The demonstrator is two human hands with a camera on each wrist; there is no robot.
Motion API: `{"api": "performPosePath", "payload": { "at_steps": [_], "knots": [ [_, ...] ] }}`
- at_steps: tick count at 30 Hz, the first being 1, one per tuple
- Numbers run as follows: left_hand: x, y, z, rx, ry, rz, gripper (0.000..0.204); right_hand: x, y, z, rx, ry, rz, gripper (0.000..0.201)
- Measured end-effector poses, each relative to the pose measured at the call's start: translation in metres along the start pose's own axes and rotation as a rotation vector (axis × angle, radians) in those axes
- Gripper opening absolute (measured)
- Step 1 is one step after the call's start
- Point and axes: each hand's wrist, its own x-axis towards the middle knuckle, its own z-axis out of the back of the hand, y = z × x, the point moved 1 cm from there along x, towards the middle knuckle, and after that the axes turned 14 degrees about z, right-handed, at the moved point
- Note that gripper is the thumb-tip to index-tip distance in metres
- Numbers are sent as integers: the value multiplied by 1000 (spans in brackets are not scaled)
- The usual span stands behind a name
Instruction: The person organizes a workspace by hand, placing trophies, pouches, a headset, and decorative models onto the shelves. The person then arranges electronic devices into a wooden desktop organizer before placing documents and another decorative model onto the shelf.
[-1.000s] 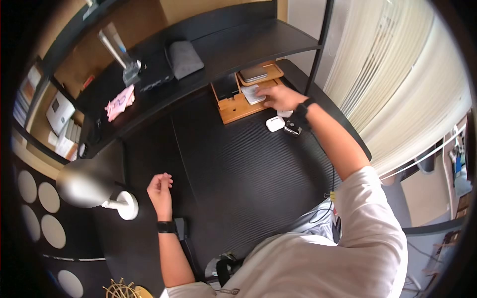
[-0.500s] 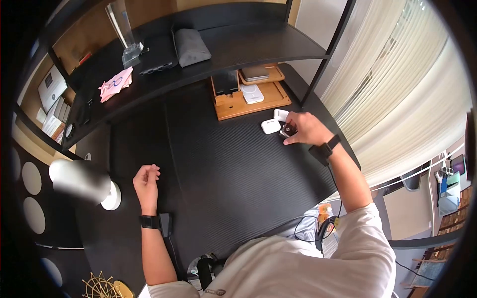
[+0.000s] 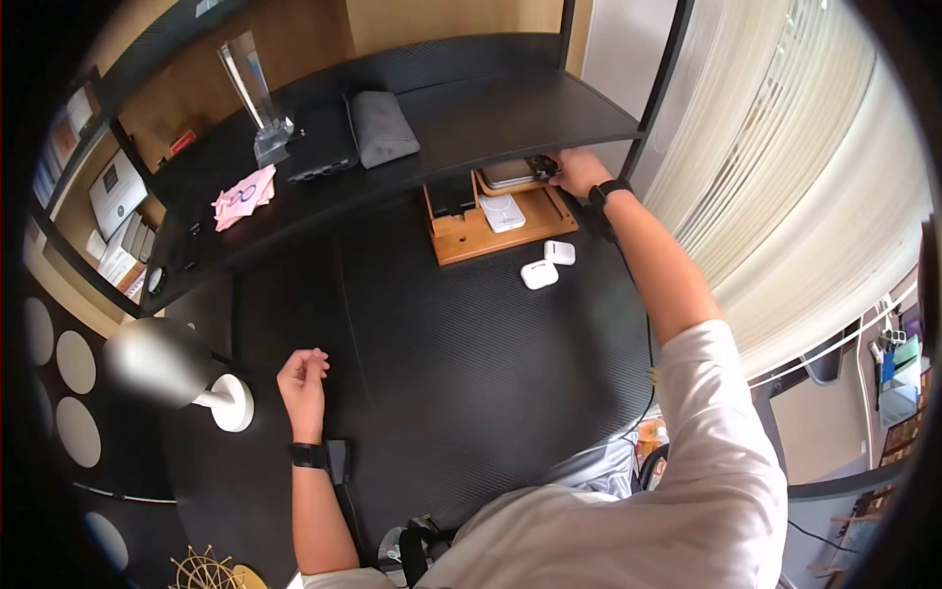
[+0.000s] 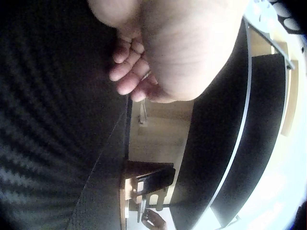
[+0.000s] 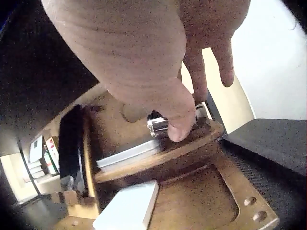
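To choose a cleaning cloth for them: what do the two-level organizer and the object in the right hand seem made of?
Organizer: probably smooth wood or bamboo, low sheen, judging by its warm brown colour and cut recesses. Object: perhaps partly polished metal; its edge reflects brightly.

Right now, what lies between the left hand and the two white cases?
In the head view, only bare black desktop and a seam separate the left hand from the cases.

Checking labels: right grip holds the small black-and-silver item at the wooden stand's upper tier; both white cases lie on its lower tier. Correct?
No: both white cases lie on the black desk, in front of the wooden stand, per the head view. Rest is right: right grip holds the small black-and-silver item at the upper tier.
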Motion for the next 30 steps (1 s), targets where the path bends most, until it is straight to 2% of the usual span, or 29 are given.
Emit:
{"api": "performPosePath", "payload": {
  "at_steps": [2, 3, 7, 9, 10, 12, 13, 14, 16, 18, 19, 20, 22, 25, 26, 28, 30],
  "knots": [
    [-1, -3, -1, -7, -17, 3, 19, 9, -2, -8, -72, 119, -28, 59],
    [-1, -3, 0, -7, -12, 10, 18, 14, -18, -21, -69, 96, -13, 61],
    [0, 0, 0, -2, -2, 19, 19, 18, -26, -27, -139, 81, 19, 53],
    [0, 0, -1, 5, -3, 26, 19, 16, -15, -16, -113, 116, -104, 39],
    [0, 0, -1, 5, -5, 23, 19, 12, -11, -14, -113, 123, -103, 39],
    [0, -1, 0, 1, -10, 34, 19, 0, -1, -8, -67, -119, -198, 31],
    [0, -2, 0, -2, -14, 31, 19, -8, 5, -6, -119, -152, -180, 28],
    [0, -1, -1, -4, -17, 27, 19, -20, 17, 0, -120, -136, -181, 28],
    [1, 3, 0, -7, -13, 28, 19, -43, 40, 7, 48, 15, -116, 30],
    [1, 0, 0, -1, -7, 24, 19, -72, 50, -2, 68, 113, 32, 35],
    [1, 1, -1, 6, -21, 26, 19, -82, 59, -3, 69, 163, 33, 39],
    [1, 2, -1, 4, -15, 24, 19, -88, 66, -7, 45, 239, -50, 41],
    [2, 2, 0, 27, -16, 17, 20, -94, 67, -13, 97, 291, -98, 43],
    [1, 4, 0, 0, -12, 11, 20, -94, 54, -20, 64, 183, -8, 44],
    [2, 3, 1, 2, -17, 7, 20, -90, 50, -23, 66, 179, -4, 44],
    [1, 3, -1, -14, -16, 23, 20, -79, 42, -20, 171, -37, -24, 45],
    [1, 3, -1, -9, -17, 25, 20, -69, 40, -23, 183, -59, -63, 42]
  ]
}}
